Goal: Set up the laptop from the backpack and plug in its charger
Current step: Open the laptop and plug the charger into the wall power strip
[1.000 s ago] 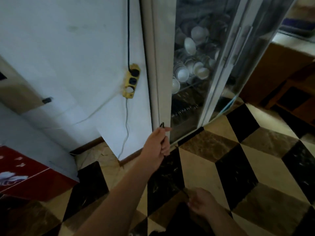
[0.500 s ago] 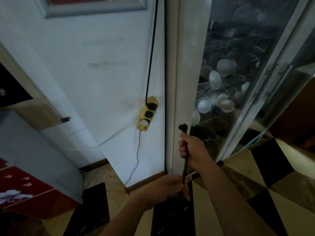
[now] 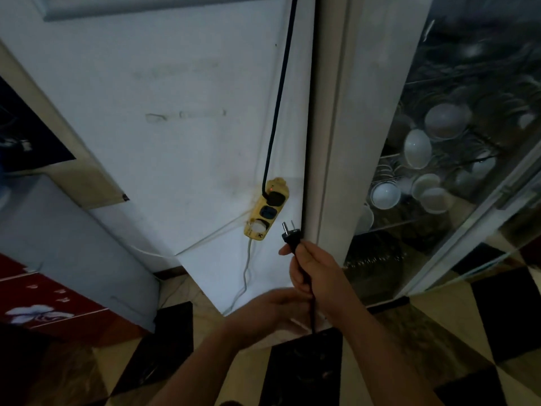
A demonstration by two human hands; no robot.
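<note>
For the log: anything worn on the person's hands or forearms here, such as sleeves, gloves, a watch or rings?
Nothing worn shows. Both forearms are bare up to the frame edge. The right hand shows no glove, ring or watch; the left hand is motion-blurred, so small items cannot be ruled out.

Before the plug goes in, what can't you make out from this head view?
- Left hand: motion-blurred, so its grip on the cord is unclear.
- Cord's far end, charger brick and laptop: cut off by the bottom edge.
- Power strip lowest socket: too dim to tell whether it is free.
- Right hand hides the plug base.

Left hand (image 3: 273, 313) blurred, perhaps open.
</note>
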